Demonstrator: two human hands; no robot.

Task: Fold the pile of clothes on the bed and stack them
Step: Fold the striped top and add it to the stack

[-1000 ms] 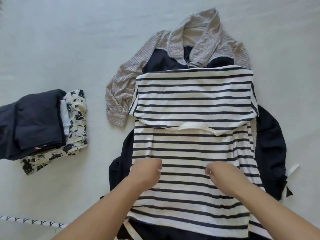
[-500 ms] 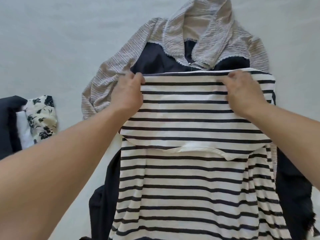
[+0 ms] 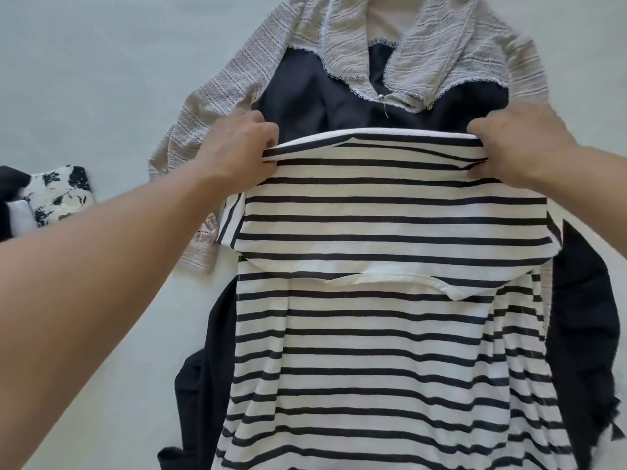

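On the bed (image 3: 84, 79), left hand (image 3: 237, 147) and right hand (image 3: 519, 147) gripping striped shirt (image 3: 390, 225) fold

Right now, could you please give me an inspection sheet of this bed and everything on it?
Surface: pale bed sheet, smooth, bare at upper left.
Job's things: striped shirt lies on top of a dark garment and a grey textured top; its far folded edge is lifted.
Clutter: folded stack at the left edge, floral piece beside dark ones, partly out of frame.
Grippers: left hand and right hand each pinch a far corner of the striped shirt.
Cables: nothing seen.
Surroundings: nothing seen beyond the bed.
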